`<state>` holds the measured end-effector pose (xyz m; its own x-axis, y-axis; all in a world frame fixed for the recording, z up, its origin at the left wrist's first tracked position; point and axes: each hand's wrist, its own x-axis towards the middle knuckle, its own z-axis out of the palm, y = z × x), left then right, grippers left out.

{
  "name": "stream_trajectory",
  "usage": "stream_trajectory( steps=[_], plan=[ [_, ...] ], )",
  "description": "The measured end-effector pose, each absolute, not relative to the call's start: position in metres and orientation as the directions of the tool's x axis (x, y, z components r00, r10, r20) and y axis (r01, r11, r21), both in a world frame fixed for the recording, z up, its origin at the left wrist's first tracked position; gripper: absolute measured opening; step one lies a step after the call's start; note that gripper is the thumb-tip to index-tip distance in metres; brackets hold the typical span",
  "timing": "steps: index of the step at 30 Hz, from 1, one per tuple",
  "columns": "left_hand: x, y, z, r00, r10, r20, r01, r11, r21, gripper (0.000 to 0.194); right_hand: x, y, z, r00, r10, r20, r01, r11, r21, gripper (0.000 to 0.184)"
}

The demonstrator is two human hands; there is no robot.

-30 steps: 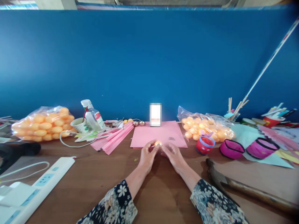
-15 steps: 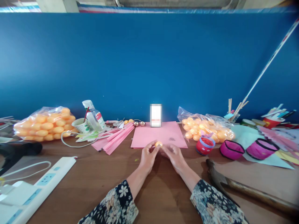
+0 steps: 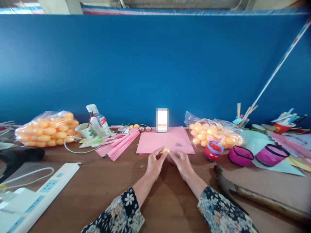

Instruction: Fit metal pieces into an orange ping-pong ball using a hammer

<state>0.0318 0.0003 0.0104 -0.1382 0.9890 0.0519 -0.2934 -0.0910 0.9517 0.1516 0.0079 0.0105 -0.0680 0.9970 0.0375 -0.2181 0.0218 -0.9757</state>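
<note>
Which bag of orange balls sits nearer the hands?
The bag on the right, behind the small red basket, near the right hand. The other bag lies much farther off, at the far left beside the paper cup.

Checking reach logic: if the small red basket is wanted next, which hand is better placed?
Probably the right hand: it is nearer the small red basket, which stands on its side. The left hand holds the orange ball and would have to reach past the right.
</note>
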Motion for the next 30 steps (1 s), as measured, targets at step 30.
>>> stream_trajectory(
  steps=[30],
  plan=[
    [0.0308, 0.0005, 0.0107, -0.034, 0.999, 0.008, -0.471, -0.023, 0.882, 0.039, 0.1499, 0.0077, 0.0138, -0.115, 0.991, 0.072, -0.166, 0.053, -0.985, 0.038]
  ],
)
